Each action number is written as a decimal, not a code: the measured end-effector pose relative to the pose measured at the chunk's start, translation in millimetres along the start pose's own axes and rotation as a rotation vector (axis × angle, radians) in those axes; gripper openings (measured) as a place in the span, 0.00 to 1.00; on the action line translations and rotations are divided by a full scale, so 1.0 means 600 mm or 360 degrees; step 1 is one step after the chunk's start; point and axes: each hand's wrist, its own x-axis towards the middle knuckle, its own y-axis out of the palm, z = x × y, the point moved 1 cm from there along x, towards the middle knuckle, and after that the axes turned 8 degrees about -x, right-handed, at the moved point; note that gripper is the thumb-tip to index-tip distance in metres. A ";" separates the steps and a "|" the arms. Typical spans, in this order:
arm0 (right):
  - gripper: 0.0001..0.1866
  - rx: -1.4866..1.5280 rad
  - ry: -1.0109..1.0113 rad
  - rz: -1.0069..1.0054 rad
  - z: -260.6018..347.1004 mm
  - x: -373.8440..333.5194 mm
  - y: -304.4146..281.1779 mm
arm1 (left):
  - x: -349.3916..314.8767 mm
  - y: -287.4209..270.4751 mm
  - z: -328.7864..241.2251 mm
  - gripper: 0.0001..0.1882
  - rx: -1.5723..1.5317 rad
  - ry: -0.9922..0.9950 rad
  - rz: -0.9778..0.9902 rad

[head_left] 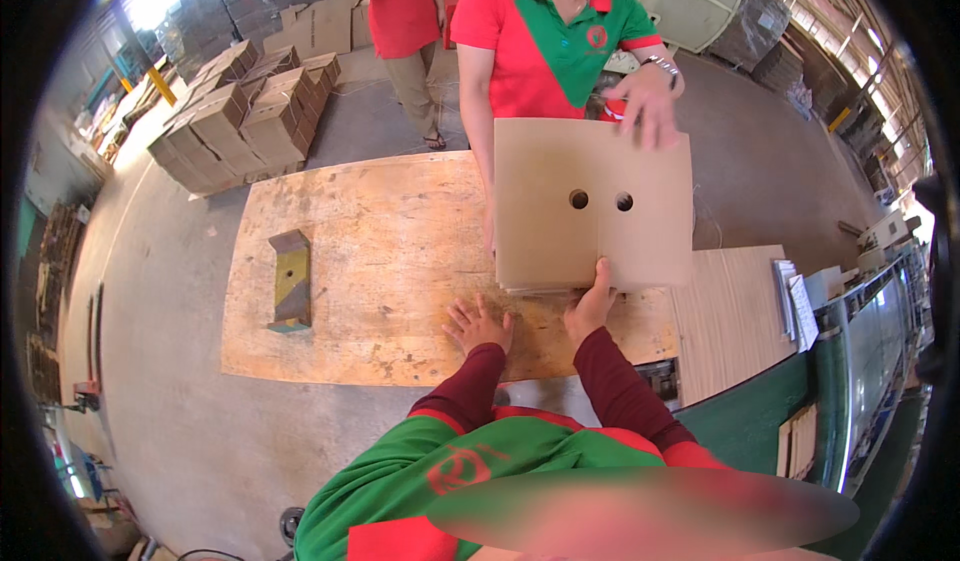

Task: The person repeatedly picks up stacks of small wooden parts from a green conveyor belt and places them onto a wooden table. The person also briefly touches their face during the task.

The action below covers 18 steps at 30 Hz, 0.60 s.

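A stack of brown cardboard sheets (540, 246) lies at the right of the wooden table; the top sheet has two round holes. At its near edge is my right hand (591, 311), the thumb on the top sheet and the fingers curled at the edge, partly hidden. My left hand (482, 327) rests on the tabletop (390, 251) left of the stack, fingers spread and holding nothing. Across the table stands a co-worker (560, 51) in a red and green shirt. One of the co-worker's hands (648, 106), smeared by motion, is over the far right corner of the stack.
A worn yellow-green bracket-shaped block (292, 283) sits on the table's left part. To the right are a wood-grain board (730, 316) and some papers (795, 306). Tied cardboard bundles (245, 116) stand on the floor at the back left, near a second person (405, 21).
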 end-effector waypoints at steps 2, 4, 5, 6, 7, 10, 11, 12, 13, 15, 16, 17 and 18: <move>0.33 -0.0007 0.0096 -0.0046 -0.004 0.006 -0.009 | -0.002 0.002 0.001 0.42 0.0005 0.0004 0.0004; 0.34 -0.0009 0.0171 -0.0053 -0.002 0.015 -0.019 | -0.003 0.003 0.001 0.42 -0.0008 0.0009 -0.0006; 0.36 -0.0003 0.0212 -0.0029 -0.001 0.020 -0.022 | -0.003 0.004 0.001 0.42 -0.0030 0.0017 -0.0003; 0.37 -0.0002 0.0273 -0.0035 0.002 0.023 -0.025 | -0.003 0.004 0.002 0.42 -0.0042 0.0013 0.0010; 0.38 -0.0007 0.0301 0.0058 0.007 0.028 -0.026 | -0.003 0.005 0.002 0.42 -0.0057 0.0005 0.0019; 0.43 -0.0066 0.0438 0.0182 0.025 0.029 -0.026 | -0.004 0.007 0.003 0.41 -0.0032 0.0019 -0.0020; 0.45 -0.0106 0.0474 0.0186 0.034 0.026 -0.025 | -0.004 0.008 0.002 0.41 -0.0026 0.0017 -0.0010; 0.47 -0.0139 0.0511 0.0186 0.044 0.021 -0.025 | -0.004 0.008 0.002 0.41 -0.0007 0.0022 -0.0036; 0.47 -0.0143 0.0507 0.0188 0.057 0.016 -0.024 | -0.004 0.008 0.001 0.41 0.0023 0.0024 -0.0053; 0.49 -0.0131 0.0492 0.0186 0.087 0.008 -0.020 | -0.005 0.008 0.001 0.41 0.0030 0.0021 -0.0059; 0.49 -0.0082 0.0496 0.0198 0.105 0.005 -0.020 | -0.005 0.007 0.001 0.41 0.0036 0.0019 -0.0047; 0.50 -0.0030 0.0492 0.0198 0.123 0.005 -0.023 | -0.006 0.005 0.000 0.41 0.0048 0.0006 -0.0043; 0.51 0.0021 0.0476 0.0172 0.138 0.006 -0.028 | -0.006 0.004 0.000 0.41 0.0056 -0.0001 -0.0025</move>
